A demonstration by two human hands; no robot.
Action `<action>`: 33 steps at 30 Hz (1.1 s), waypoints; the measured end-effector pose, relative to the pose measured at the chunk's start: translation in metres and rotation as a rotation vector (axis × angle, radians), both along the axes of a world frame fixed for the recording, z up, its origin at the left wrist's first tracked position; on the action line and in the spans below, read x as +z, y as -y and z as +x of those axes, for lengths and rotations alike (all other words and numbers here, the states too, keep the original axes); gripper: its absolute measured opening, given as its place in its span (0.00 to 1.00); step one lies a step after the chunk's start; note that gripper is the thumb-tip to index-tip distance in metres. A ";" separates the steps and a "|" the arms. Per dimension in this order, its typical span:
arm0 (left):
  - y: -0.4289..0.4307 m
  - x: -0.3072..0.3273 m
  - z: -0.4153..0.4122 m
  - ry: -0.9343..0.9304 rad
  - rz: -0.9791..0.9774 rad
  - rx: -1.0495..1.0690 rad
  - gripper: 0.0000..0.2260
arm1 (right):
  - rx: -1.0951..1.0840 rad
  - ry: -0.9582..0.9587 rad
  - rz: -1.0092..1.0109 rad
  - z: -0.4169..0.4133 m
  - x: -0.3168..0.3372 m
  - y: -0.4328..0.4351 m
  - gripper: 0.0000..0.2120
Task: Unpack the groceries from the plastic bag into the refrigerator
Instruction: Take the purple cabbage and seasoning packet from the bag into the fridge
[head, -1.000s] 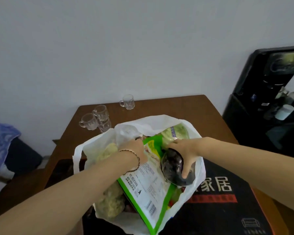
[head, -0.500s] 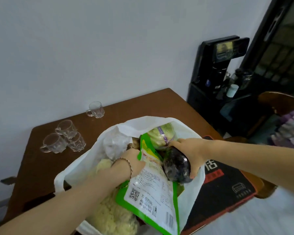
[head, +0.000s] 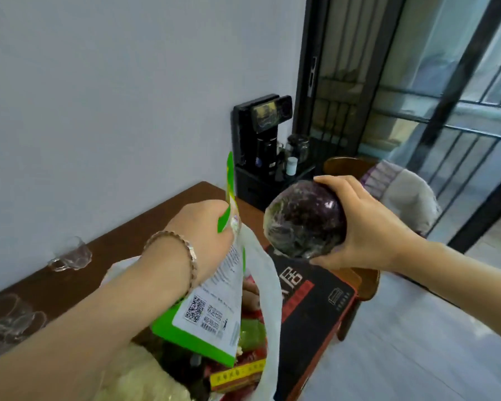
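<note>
the wrapped purple cabbage [head: 304,219] is now clear of the plastic bag [head: 269,285], lifted from its mouth into the air above the black box [head: 310,308]. my right grip [head: 368,227] curls round its side. my left grip [head: 197,227] pinches the green packet [head: 211,311], drawn up half out of the bag. two items look ready to go, though no refrigerator shows. the table [head: 145,227] ends just past the bag. open floor [head: 402,342] lies to my right, with a chair [head: 347,164] near.

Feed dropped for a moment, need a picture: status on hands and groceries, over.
Left hand grips green packet over plastic bag. Right hand holds wrapped purple cabbage, clear of bag, above black carton. Refrigerator not in view.
</note>
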State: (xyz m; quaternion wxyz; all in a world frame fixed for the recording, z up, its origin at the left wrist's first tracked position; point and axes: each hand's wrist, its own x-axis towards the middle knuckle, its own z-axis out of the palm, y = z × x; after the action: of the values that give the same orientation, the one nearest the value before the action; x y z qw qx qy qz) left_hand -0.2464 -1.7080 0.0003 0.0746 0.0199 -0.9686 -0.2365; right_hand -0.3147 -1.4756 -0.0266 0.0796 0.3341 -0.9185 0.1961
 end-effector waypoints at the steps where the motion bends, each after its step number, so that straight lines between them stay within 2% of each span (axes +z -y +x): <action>1: -0.014 0.008 -0.006 -0.022 -0.039 -0.046 0.17 | -0.056 -0.030 -0.032 0.003 0.008 -0.018 0.54; 4: -0.067 0.029 -0.029 -0.080 -0.137 -0.210 0.16 | -0.201 -0.113 -0.089 0.012 0.024 -0.080 0.54; 8: -0.170 0.046 -0.061 -0.056 -0.295 -0.511 0.16 | -0.420 -0.199 -0.121 0.038 0.027 -0.176 0.52; 11: -0.274 0.046 -0.081 -0.042 -0.465 -0.730 0.06 | -0.615 -0.233 -0.100 0.075 0.022 -0.264 0.52; 13: -0.352 0.040 -0.088 -0.035 -0.607 -0.864 0.13 | -0.758 -0.246 -0.073 0.109 0.017 -0.329 0.51; 16: -0.474 0.025 -0.081 -0.049 -0.752 -1.025 0.13 | -0.967 -0.248 -0.040 0.172 0.010 -0.427 0.51; 22: -0.716 0.012 -0.017 -0.138 -0.805 -1.283 0.11 | -1.321 -0.230 0.122 0.303 0.010 -0.613 0.50; 25: -0.825 0.016 0.014 -0.215 -0.725 -1.444 0.13 | -1.478 -0.247 0.173 0.356 0.017 -0.689 0.48; 27: -0.891 0.020 0.035 -0.282 -0.682 -1.544 0.12 | -1.594 -0.261 0.192 0.384 0.022 -0.734 0.48; 30: -0.984 0.028 0.057 -0.385 -0.655 -1.632 0.05 | -1.754 -0.268 0.211 0.413 0.030 -0.793 0.48; 33: -1.081 0.030 0.078 -0.458 -0.632 -1.777 0.08 | -1.916 -0.264 0.200 0.436 0.033 -0.848 0.49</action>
State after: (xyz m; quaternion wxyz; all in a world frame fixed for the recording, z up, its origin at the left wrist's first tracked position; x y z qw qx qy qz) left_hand -0.1679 -0.6271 0.0300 0.0574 -0.7867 -0.6111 0.0666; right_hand 0.1212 -0.6279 0.0067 0.2792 -0.5307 -0.7972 -0.0697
